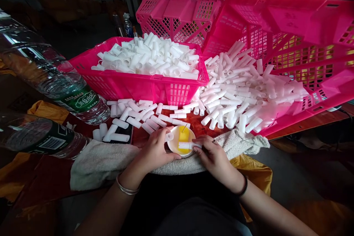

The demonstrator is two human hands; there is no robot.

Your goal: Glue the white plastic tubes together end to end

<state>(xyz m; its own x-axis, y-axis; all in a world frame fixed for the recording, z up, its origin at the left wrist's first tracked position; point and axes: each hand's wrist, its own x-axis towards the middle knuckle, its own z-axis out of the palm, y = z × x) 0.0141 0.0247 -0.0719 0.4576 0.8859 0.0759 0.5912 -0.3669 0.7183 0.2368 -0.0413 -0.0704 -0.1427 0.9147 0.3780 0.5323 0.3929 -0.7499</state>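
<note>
My left hand [155, 150] grips the left rim of a small white bowl [177, 150] holding yellow liquid, and pinches a short white plastic tube [169, 136] at the bowl's edge. My right hand [212, 153] is closed on another white tube [186, 145] held flat over the bowl. A thin stick stands in the yellow liquid. The bowl rests on a beige towel [102, 162] at the table's front edge.
A pink basket [138, 83] full of white tubes stands behind the bowl. A tipped pink crate [290, 40] spills a pile of tubes [238, 92] at the right. Loose tubes [132, 118] lie on the table. Two plastic water bottles [55, 77] lie left.
</note>
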